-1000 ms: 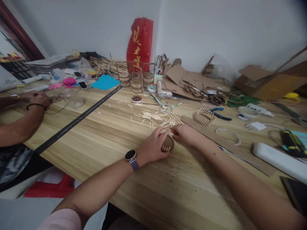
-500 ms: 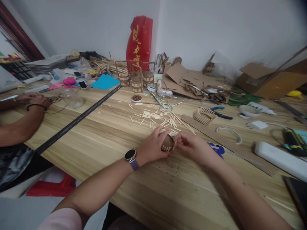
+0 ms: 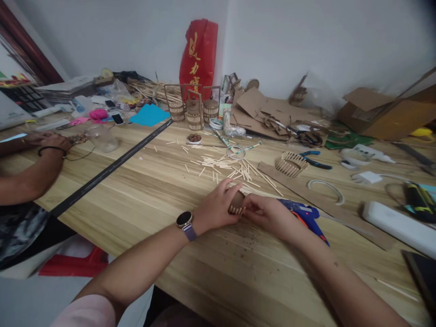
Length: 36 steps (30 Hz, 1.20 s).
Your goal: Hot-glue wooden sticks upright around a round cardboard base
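My left hand [image 3: 218, 204], with a watch on its wrist, is closed around a small round basket base [image 3: 235, 203] of brown card. Short pale sticks stand around the base's rim, and my fingers cover its left side. At the right edge of the base, my right hand [image 3: 260, 209] pinches a short wooden stick [image 3: 243, 210] against the rim; the fingers partly hide it. A blue glue gun [image 3: 303, 213] lies just beyond my right wrist. Loose short sticks [image 3: 213, 162] are scattered on the table past my hands.
A slatted stick piece [image 3: 292, 164] and blue-handled pliers [image 3: 316, 161] lie to the right beside a cardboard strip [image 3: 327, 206]. Finished small baskets [image 3: 195, 116] stand at the back near a red bag [image 3: 198, 59]. A co-worker's hands [image 3: 51, 143] are at the left.
My right hand has moved slightly left and in against the base, bringing the stick to the rim. More of the glue gun shows now. My left hand stays about where it was.
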{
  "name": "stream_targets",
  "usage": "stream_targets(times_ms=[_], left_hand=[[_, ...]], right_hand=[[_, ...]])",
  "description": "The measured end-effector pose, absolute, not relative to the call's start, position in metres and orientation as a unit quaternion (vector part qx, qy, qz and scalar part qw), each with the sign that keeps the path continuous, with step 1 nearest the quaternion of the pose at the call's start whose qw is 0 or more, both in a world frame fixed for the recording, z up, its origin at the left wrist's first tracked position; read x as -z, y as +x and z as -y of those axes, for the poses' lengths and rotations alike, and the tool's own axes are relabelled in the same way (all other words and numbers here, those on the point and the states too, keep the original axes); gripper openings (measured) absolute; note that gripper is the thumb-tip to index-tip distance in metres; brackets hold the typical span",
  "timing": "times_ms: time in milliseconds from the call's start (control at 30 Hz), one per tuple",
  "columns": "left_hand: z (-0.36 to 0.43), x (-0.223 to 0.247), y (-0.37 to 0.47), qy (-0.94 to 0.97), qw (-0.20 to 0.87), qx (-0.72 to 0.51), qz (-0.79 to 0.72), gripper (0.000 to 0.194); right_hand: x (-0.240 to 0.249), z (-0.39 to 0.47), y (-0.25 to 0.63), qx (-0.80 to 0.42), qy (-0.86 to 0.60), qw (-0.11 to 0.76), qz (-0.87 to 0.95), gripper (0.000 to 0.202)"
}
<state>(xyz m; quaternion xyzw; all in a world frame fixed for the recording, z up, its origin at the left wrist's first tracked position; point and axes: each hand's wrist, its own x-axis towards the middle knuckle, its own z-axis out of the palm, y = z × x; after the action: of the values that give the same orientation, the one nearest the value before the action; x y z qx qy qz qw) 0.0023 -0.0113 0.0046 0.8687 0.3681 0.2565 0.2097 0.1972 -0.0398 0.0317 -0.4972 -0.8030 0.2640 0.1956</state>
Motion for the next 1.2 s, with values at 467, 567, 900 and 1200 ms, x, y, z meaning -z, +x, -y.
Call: stream_targets(times_ms=[467, 567, 900, 1200], left_hand=[[0.01, -0.006, 0.002, 0.874, 0.209, -0.254, -0.357, 0.084], [0.01, -0.007, 0.002, 0.874, 0.21, -0.256, -0.356, 0.083], [0.011, -0.008, 0.002, 0.873, 0.214, -0.256, -0.356, 0.083], [0.006, -0.009, -0.003, 0.88, 0.242, -0.257, -0.319, 0.085]], right_hand=[[-0.032, 0.043, 0.201, -0.224, -0.467, 0.163, 0.84, 0.012], [-0.032, 0.043, 0.201, -0.221, -0.467, 0.162, 0.841, 0.012], [-0.03, 0.043, 0.201, -0.21, -0.472, 0.158, 0.841, 0.012], [-0.046, 0.061, 0.219, -0.134, -0.511, 0.201, 0.825, 0.021]])
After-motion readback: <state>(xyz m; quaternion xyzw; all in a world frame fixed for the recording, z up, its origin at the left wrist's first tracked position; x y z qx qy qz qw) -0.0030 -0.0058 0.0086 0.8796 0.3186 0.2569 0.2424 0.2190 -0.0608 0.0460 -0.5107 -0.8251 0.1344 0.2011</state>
